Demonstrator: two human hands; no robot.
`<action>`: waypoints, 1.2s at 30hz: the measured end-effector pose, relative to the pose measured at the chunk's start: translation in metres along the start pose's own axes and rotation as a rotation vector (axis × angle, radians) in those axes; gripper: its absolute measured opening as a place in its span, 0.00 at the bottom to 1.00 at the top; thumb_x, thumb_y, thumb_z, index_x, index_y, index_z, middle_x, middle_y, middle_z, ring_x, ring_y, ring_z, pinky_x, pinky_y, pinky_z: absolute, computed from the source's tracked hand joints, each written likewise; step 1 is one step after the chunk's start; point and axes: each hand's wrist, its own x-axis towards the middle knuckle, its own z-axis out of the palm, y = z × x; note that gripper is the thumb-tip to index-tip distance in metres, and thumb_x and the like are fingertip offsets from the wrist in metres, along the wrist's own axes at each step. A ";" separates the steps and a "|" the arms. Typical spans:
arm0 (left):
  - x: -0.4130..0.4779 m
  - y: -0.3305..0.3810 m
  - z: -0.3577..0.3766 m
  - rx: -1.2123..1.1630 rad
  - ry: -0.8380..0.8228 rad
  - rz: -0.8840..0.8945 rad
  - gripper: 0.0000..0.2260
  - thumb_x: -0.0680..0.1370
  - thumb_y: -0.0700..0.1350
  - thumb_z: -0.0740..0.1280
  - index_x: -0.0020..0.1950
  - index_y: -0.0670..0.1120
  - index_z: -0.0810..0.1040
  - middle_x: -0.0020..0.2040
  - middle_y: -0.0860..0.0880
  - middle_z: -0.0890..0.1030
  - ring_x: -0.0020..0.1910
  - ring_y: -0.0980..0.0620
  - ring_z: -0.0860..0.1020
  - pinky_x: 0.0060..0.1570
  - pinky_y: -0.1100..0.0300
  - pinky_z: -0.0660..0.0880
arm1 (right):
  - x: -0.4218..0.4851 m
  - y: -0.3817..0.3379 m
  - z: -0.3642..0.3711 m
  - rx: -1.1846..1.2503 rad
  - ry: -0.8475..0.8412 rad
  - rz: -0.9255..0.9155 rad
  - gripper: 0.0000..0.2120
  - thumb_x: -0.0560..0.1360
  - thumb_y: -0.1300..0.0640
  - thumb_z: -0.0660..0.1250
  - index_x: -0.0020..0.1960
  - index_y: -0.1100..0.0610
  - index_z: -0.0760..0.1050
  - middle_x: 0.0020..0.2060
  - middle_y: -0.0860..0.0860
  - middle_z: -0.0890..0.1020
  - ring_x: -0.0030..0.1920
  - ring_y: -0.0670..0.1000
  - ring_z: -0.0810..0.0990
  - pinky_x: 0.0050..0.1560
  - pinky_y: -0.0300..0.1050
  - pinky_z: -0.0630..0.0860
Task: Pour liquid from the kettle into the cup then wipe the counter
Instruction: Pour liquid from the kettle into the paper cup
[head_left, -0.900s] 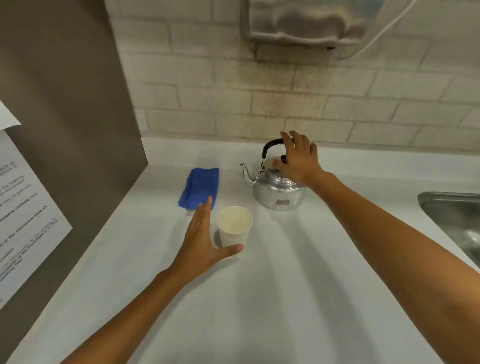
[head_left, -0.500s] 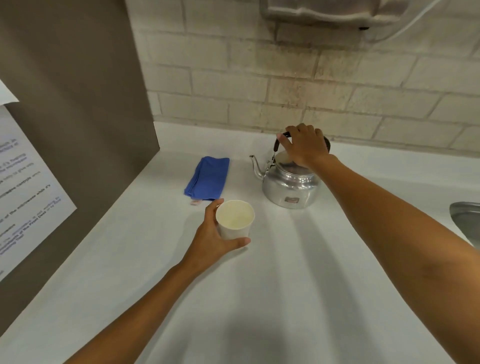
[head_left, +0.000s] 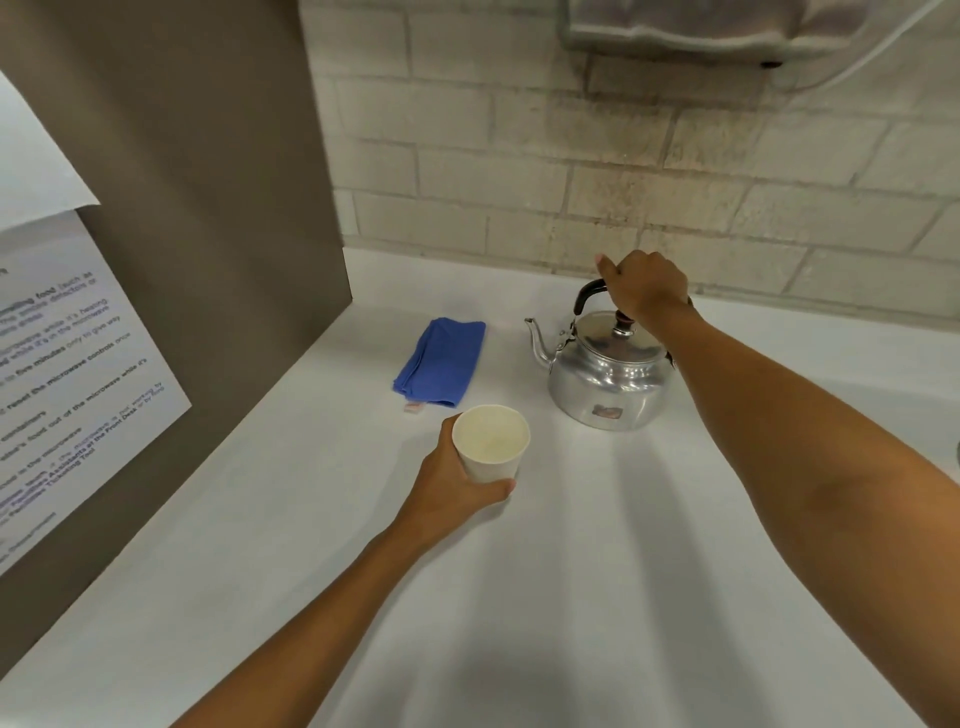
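Note:
A shiny metal kettle (head_left: 608, 382) stands on the white counter (head_left: 571, 597), its spout pointing left. My right hand (head_left: 647, 288) is closed around its black handle above the lid. A white paper cup (head_left: 491, 441) stands in front and to the left of the kettle, and it looks empty. My left hand (head_left: 449, 483) wraps around the cup from the left, thumb at its front. A folded blue cloth (head_left: 441, 361) lies flat on the counter just behind the cup.
A brown panel (head_left: 182, 208) with a printed paper notice (head_left: 67, 364) walls off the left side. A brick wall (head_left: 597, 171) runs along the back, with a grey fixture (head_left: 691, 26) mounted high on it.
My left hand went from open beside the cup to gripping it. My right hand went from resting on the kettle's handle and lid to a closed grip on the handle.

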 end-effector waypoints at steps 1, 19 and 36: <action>0.001 0.000 0.000 0.004 -0.001 0.003 0.34 0.62 0.45 0.77 0.59 0.57 0.59 0.55 0.57 0.69 0.53 0.57 0.69 0.49 0.68 0.66 | -0.001 0.000 0.000 0.008 0.019 -0.002 0.26 0.79 0.43 0.51 0.36 0.63 0.70 0.35 0.61 0.77 0.41 0.62 0.77 0.39 0.49 0.69; 0.001 0.010 0.019 -0.046 -0.005 -0.019 0.34 0.63 0.46 0.77 0.62 0.52 0.62 0.54 0.55 0.70 0.53 0.53 0.70 0.48 0.62 0.67 | -0.047 0.005 -0.062 -0.041 0.121 -0.143 0.23 0.73 0.52 0.58 0.21 0.58 0.59 0.18 0.52 0.62 0.23 0.53 0.61 0.27 0.41 0.57; 0.007 0.012 0.023 -0.069 -0.038 -0.031 0.35 0.63 0.46 0.77 0.64 0.51 0.61 0.56 0.54 0.70 0.54 0.52 0.70 0.48 0.60 0.68 | -0.086 -0.031 -0.100 -0.293 0.168 -0.507 0.24 0.73 0.56 0.57 0.21 0.57 0.52 0.17 0.51 0.56 0.21 0.51 0.54 0.27 0.39 0.51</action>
